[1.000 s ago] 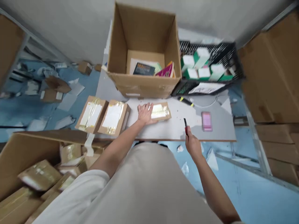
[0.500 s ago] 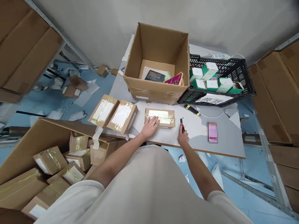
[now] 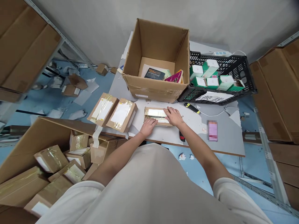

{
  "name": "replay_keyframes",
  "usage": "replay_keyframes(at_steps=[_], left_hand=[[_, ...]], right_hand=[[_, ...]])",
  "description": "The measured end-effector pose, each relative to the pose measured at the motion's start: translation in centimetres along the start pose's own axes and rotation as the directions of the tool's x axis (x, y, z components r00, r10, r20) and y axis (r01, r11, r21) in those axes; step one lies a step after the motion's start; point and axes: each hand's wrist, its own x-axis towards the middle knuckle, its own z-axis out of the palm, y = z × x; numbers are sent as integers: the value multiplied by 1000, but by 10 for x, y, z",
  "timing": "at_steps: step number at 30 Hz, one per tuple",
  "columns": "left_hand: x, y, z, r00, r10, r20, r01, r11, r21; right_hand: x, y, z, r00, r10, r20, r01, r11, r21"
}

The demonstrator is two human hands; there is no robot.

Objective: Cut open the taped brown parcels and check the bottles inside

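Left grip (image 3: pixel 148 128) and right grip (image 3: pixel 174 117) rest on the taped box (image 3: pixel 155 112).

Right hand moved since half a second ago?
Yes. Against the table's near edge, the right hand went farther in and left, from the red cutter to the small parcel.

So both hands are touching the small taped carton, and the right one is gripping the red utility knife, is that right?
Not quite: the right hand isn't gripping the red utility knife. The head view shows that knife lying on the table beside the right forearm. Both hands are touching the small taped carton.
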Motion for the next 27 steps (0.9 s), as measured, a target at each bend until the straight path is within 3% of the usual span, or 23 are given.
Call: replay_keyframes(at_steps=[4, 7, 11, 19, 23, 25, 27], left_hand=[[-2, 3, -2, 999, -32, 15, 32, 999, 8], [-3, 4, -1, 999, -47, 26, 47, 999, -3], [-4, 4, -1, 998, -47, 37, 48, 999, -11], [-16, 0, 2, 1000, 4, 26, -3, 1000, -8], [-9, 0, -3, 999, 3, 42, -3, 1000, -16], [-6, 2, -10, 999, 12, 48, -10, 1000, -25], [-5, 2, -22, 998, 27, 58, -25, 999, -35]], right_hand=[[13, -1, -12, 993, -33, 113, 36, 999, -24], [23, 5, -28, 982, 32, 187, -36, 999, 20], [39, 18, -42, 983, 67, 170, -79, 994, 70], [47, 39, -17, 935, 278, 221, -324, 921, 217], [44, 27, -5, 883, 462, 88, -470, 861, 193], [38, 20, -6, 911, 411, -28, -402, 902, 160], [27, 14, -9, 963, 246, -114, -235, 966, 105]])
